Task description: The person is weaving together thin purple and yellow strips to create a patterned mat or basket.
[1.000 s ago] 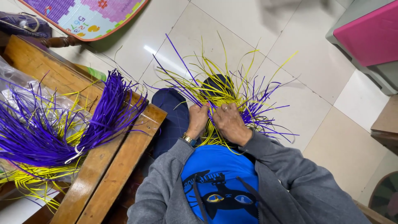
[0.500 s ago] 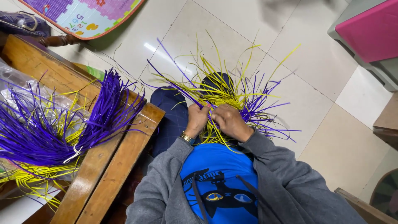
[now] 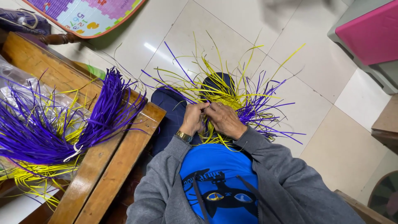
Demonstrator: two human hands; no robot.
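A pale tiled floor (image 3: 290,49) fills most of the view from above. On the left a long wooden bench (image 3: 103,166) runs slantwise, and across it lies a thick bundle of purple strips (image 3: 54,128), fanned out at both ends and tied near the middle, with a smaller bunch of yellow strips (image 3: 29,178) under it and clear plastic wrapping (image 3: 25,83) behind. At the top left a colourful play mat (image 3: 91,14) rests on the floor; at the top right sits a pink box (image 3: 369,33) on a grey stand.

The person wears a grey hooded jacket (image 3: 286,182) over a blue shirt (image 3: 217,182) and sits with dark trousers (image 3: 170,112) showing beside the bench. In the lap, just in front of the chest, is a half-woven piece (image 3: 232,101) of yellow and purple strips, its loose ends spraying outward in all directions over the knees and the floor.

The left hand (image 3: 192,118), with a gold wristwatch (image 3: 183,136) on the wrist, is curled and pinches strips at the near edge of the weave. The right hand (image 3: 226,118) is close beside it, almost touching, fingers bent down and gripping strips of the same piece
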